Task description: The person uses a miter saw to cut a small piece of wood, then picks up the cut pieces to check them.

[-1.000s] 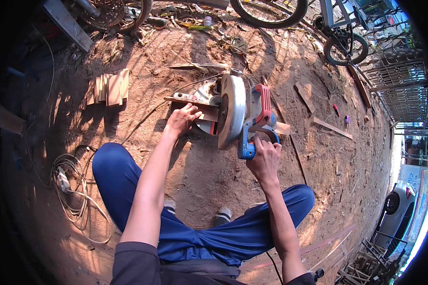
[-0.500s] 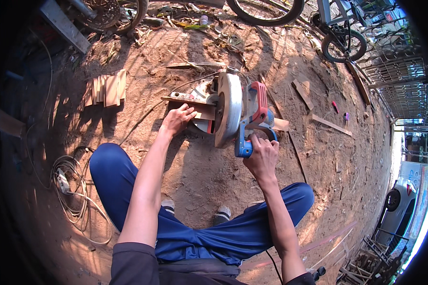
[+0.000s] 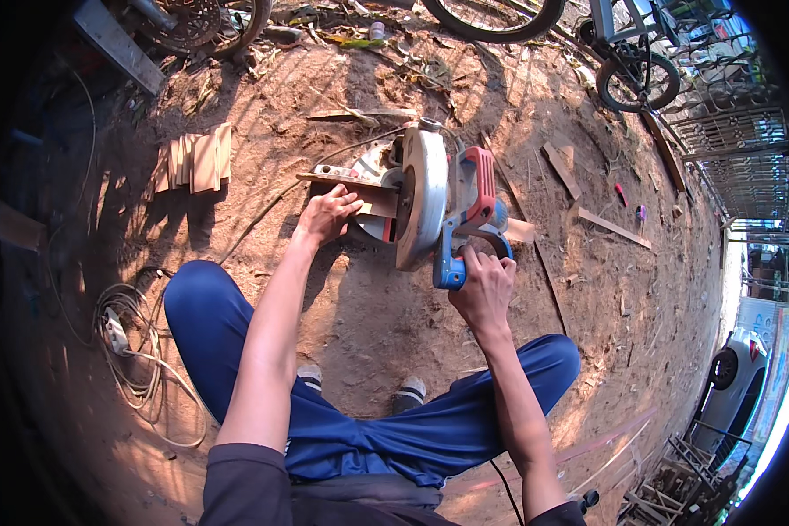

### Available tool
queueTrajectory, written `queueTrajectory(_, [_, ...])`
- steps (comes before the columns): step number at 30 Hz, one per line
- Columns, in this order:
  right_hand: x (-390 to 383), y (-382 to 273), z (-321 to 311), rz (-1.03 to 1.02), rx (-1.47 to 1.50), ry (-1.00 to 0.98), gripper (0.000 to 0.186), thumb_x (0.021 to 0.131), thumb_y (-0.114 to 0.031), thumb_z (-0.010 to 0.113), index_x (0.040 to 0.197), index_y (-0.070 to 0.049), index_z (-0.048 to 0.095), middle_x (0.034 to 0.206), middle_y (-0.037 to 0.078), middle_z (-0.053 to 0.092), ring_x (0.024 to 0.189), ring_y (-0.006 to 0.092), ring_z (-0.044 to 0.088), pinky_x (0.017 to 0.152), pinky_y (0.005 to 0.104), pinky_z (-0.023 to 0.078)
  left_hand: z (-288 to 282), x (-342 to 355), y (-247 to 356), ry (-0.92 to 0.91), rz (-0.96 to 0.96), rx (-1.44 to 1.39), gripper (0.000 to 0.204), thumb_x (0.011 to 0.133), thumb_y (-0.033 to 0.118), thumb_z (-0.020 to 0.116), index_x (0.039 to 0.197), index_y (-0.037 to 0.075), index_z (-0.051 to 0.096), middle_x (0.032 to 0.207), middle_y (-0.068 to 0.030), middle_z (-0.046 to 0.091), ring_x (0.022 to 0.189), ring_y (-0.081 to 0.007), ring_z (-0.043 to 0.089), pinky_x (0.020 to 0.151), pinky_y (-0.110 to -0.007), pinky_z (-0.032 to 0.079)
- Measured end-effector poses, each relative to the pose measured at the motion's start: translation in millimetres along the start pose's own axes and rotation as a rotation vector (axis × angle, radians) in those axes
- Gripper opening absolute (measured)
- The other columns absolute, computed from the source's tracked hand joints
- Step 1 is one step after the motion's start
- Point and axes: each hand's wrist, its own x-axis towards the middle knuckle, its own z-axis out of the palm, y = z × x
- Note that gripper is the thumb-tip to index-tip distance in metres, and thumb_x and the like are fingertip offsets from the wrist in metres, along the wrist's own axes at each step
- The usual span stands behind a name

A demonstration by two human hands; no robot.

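A mitre saw with a pale round blade guard (image 3: 427,197), a red upper grip (image 3: 482,175) and a blue handle (image 3: 450,270) stands on the dirt in front of me. My left hand (image 3: 329,215) has its fingers curled on a brown wooden board (image 3: 377,206) lying across the saw base, left of the guard. My right hand (image 3: 485,285) is closed round the blue handle. The blade is mostly hidden by the guard and the board. My bent knees and feet are below the saw.
Short wooden slats (image 3: 206,162) lie at the left, above a coiled cable (image 3: 140,381) with a white socket strip (image 3: 116,331). Wood offcuts (image 3: 612,226) are scattered at the right. Bicycles (image 3: 638,81) stand at the back, a metal fence (image 3: 728,131) and parked car (image 3: 732,386) at the right.
The view has shifted very slightly. Both my hands keep their places, the left on the board and the right on the saw handle, with no clear movement of either.
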Motion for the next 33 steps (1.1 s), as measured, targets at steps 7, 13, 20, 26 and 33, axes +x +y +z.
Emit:
queueTrajectory(7, [-0.6, -1.0, 3.4, 0.007, 0.004, -0.015, 0.036, 0.067, -0.012, 0.072, 0.102, -0.01, 0.067, 0.079, 0.011, 0.066, 0.08, 0.0278, 0.065, 0.085, 0.0422, 0.041, 18.0, 12.1, 6.4, 0.145, -0.087, -0.086, 0.024, 0.086, 0.033, 0.076, 0.099, 0.014, 0.079, 0.104, -0.0001, 0.076, 0.099, -0.0205, 0.066, 0.076, -0.031, 0.063])
queueTrajectory(13, [0.6, -1.1, 1.4, 0.019, 0.008, -0.011, 0.036, 0.067, -0.012, 0.073, 0.102, -0.01, 0.067, 0.08, 0.01, 0.065, 0.079, 0.0271, 0.064, 0.086, 0.0421, 0.041, 19.5, 10.6, 12.6, 0.237, -0.229, -0.305, 0.016, 0.08, 0.03, 0.079, 0.09, 0.017, 0.08, 0.102, -0.0032, 0.076, 0.098, -0.0212, 0.069, 0.072, -0.034, 0.064])
queueTrajectory(20, [-1.3, 0.7, 3.7, 0.001, 0.007, 0.006, 0.034, 0.068, -0.013, 0.072, 0.101, -0.01, 0.067, 0.079, 0.01, 0.065, 0.08, 0.0268, 0.064, 0.085, 0.0425, 0.04, 13.9, 10.8, 14.8, 0.225, -0.215, -0.273, 0.02, 0.076, 0.022, 0.081, 0.095, 0.016, 0.082, 0.104, -0.0043, 0.078, 0.098, -0.0205, 0.068, 0.075, -0.034, 0.064])
queueTrajectory(26, [-2.0, 2.1, 6.8, -0.026, 0.005, 0.051, 0.029, 0.069, -0.013, 0.07, 0.099, -0.011, 0.067, 0.078, 0.01, 0.065, 0.079, 0.0271, 0.064, 0.084, 0.0425, 0.041, 20.3, 9.8, 12.3, 0.191, -0.251, -0.315, 0.02, 0.079, 0.023, 0.08, 0.097, 0.016, 0.081, 0.106, -0.0036, 0.078, 0.101, -0.0205, 0.067, 0.076, -0.034, 0.063])
queueTrajectory(33, [-0.8, 0.1, 3.4, 0.018, -0.015, -0.016, 0.031, 0.068, -0.012, 0.069, 0.099, -0.011, 0.068, 0.078, 0.011, 0.066, 0.076, 0.0285, 0.065, 0.083, 0.0425, 0.041, 24.9, 7.2, 11.5, 0.262, -0.211, -0.268, 0.021, 0.084, 0.032, 0.078, 0.099, 0.018, 0.08, 0.11, -0.0038, 0.077, 0.102, -0.0241, 0.07, 0.077, -0.036, 0.064])
